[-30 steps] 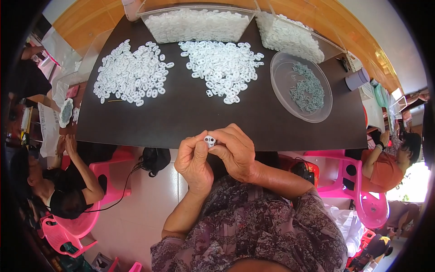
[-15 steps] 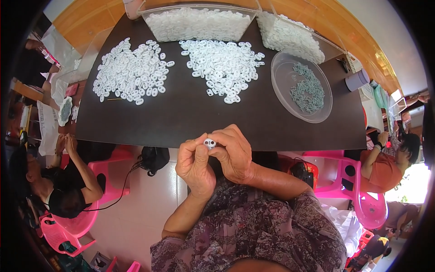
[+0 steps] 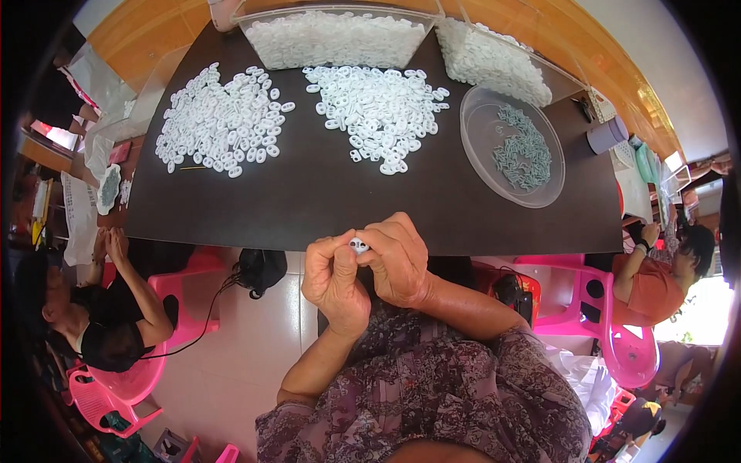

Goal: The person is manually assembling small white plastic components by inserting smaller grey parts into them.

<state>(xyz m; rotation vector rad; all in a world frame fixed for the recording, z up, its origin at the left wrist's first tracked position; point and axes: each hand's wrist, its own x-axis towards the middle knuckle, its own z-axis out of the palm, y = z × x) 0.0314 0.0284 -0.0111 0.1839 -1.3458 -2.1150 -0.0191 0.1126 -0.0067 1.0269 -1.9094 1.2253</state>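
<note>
At the table's near edge, my left hand (image 3: 338, 284) and my right hand (image 3: 397, 258) meet, both with fingers pinched together. Between their fingertips sits a small white oval plastic piece (image 3: 359, 246) with two dark holes showing; the fingers cover its sides. Beyond my hands lie two heaps of similar white two-holed pieces, a left heap (image 3: 224, 123) and a middle heap (image 3: 380, 112). A round clear tray (image 3: 480, 166) at the right carries a pile of tiny grey-green pieces (image 3: 523, 154), which look like springs.
Two clear bins, a wide bin (image 3: 336, 42) and a right bin (image 3: 494, 65), stand full of white pieces along the far edge of the dark table (image 3: 309, 208). A thin yellowish stick (image 3: 192, 167) lies by the left heap. A lilac cup (image 3: 607, 136) stands far right. People sit on both sides.
Both hands stay together at nearly the same place. The white piece between the fingertips has tilted slightly, and its holes show less. The rest of the view has shifted only a little.
</note>
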